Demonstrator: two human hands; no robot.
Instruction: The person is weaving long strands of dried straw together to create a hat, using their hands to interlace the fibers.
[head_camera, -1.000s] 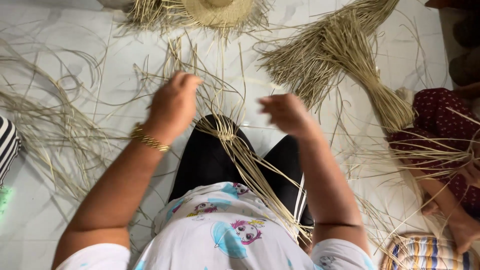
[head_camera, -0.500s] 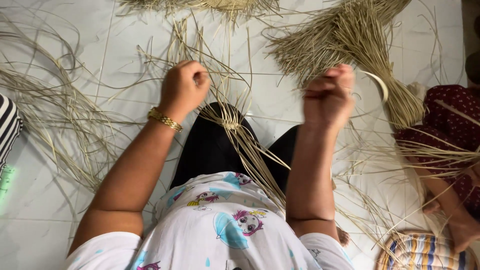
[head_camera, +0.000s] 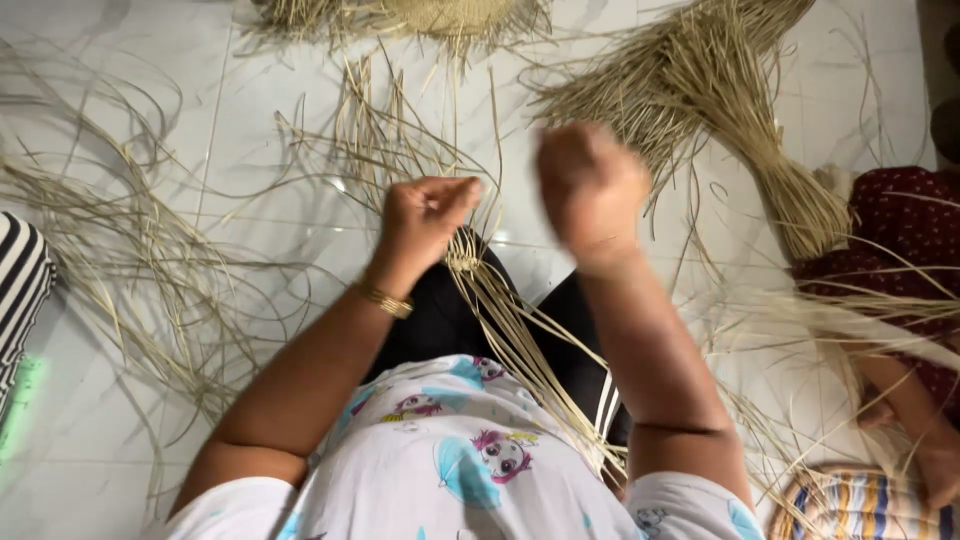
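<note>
Straw (head_camera: 500, 300) runs in a long flat band from the left hand (head_camera: 425, 215) back across the dark lap toward the body. The left hand pinches the band's far end with fingers curled narrow around the strands, just above the knees; a gold bangle (head_camera: 385, 298) sits on that wrist. The right hand (head_camera: 590, 185) is raised just right of the grip, closed into a loose fist; it is blurred, and whether any strand lies inside it cannot be told. A small gap separates the two hands.

Beyond the grip, loose strands (head_camera: 390, 130) fan forward over the white tile floor (head_camera: 250, 60), and bare tile shows between them. Farther forward, at the top edge, lies a woven piece (head_camera: 440, 15) with frayed ends. Right of the grip and forward, a thick bundle (head_camera: 740, 120) spreads like a broom, its tied neck pointing to the right. Left of the grip, a tangle (head_camera: 130, 250) of strands covers the floor out to a striped cloth (head_camera: 20, 290) at the left edge. At the right edge sits another person in a dark red patterned garment (head_camera: 900, 230), with straw across their lap and a striped piece (head_camera: 860, 505) near the lower right corner.
</note>
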